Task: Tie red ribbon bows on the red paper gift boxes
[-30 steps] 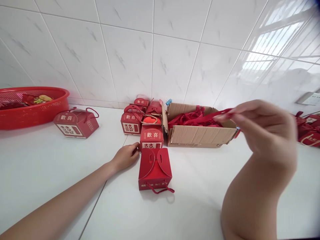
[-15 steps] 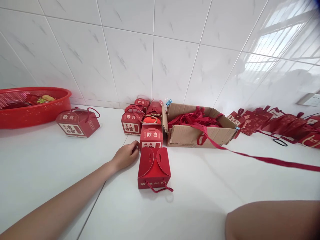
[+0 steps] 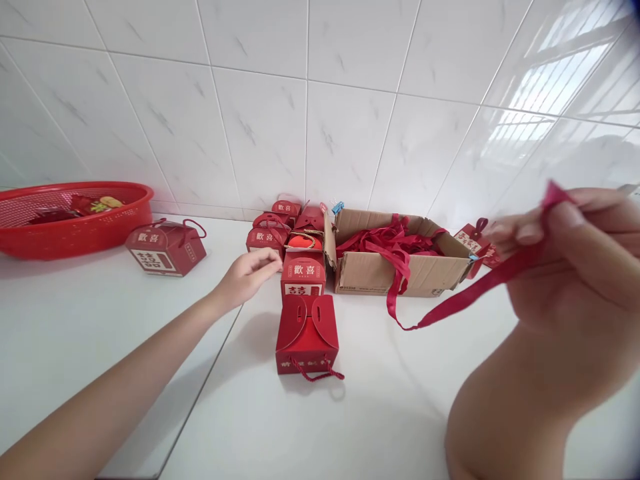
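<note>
At the right, my right hand (image 3: 575, 260) is closed, pinching the end of a dark red ribbon (image 3: 465, 297) between thumb and fingers. The ribbon sags from there back to a tangle of more ribbon (image 3: 385, 237) in an open cardboard box (image 3: 390, 272). My left hand (image 3: 250, 272) is just above the counter, loosely open and holding nothing, fingertips close to a red gift box (image 3: 303, 272) with white lettering. In front of that one stands another red gift box (image 3: 307, 333), its top flaps folded in and a twisted cord handle hanging at its front.
More red gift boxes (image 3: 267, 239) cluster against the tiled wall. One gift box (image 3: 167, 248) stands apart at left, beside a red plastic basket (image 3: 100, 233) with packets in it. Blue clips (image 3: 339, 207) grip the cardboard box. Red tags or bags (image 3: 470, 240) lie behind my right hand.
My right hand has come into view with the ribbon's end, and the ribbon has slackened. My left hand has lifted from the counter, its fingers loosening. The view has shifted slightly.
</note>
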`<state>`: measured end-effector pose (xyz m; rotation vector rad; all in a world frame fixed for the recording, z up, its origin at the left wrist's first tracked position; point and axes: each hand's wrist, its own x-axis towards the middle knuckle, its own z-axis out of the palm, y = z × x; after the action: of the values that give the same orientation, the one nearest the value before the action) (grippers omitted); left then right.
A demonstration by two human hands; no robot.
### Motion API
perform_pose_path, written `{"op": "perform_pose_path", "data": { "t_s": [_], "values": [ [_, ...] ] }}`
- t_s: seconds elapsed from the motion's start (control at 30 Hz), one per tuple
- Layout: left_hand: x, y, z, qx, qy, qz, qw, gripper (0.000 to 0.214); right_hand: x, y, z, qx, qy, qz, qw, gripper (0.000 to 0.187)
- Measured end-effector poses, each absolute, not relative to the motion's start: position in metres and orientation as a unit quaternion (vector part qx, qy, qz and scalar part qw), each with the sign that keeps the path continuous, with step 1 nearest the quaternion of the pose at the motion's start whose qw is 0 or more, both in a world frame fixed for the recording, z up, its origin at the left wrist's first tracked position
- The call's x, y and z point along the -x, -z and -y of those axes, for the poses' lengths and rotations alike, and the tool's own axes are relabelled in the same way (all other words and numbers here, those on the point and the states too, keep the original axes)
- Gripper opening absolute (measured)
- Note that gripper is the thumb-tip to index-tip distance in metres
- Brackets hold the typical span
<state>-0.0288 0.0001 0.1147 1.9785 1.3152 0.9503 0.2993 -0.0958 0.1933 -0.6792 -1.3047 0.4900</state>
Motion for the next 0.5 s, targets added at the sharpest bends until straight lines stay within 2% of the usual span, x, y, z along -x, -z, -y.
{"op": "perform_pose_path", "data": {
  "t_s": [0.07, 0.13, 0.2, 0.33, 0.5],
  "values": [
    [0.02, -0.145, 0.012, -0.8, -0.241, -0.47, 0.284, 0.027, -0.292, -0.197, 0.091, 0.284, -0.28, 0.592, 0.701, 0.013],
    [0.011, -0.167, 0.027, -0.827, -0.113, -0.483, 0.265, 0.028, -0.283, -0.196, 0.085, 0.293, -0.371, 0.618, 0.629, 0.015],
    [0.004, -0.175, 0.039, -0.839, -0.042, -0.486, 0.24, 0.023, -0.272, -0.192, 0.075, 0.314, -0.445, 0.639, 0.544, 0.016],
    [-0.006, -0.164, 0.048, -0.86, 0.024, -0.475, 0.185, 0.02, -0.252, -0.178, 0.05, 0.33, -0.53, 0.7, 0.346, 0.019],
    [-0.007, -0.148, 0.041, -0.861, 0.03, -0.463, 0.21, 0.022, -0.235, -0.158, 0.026, 0.337, -0.517, 0.775, 0.135, 0.019]
  ]
}}
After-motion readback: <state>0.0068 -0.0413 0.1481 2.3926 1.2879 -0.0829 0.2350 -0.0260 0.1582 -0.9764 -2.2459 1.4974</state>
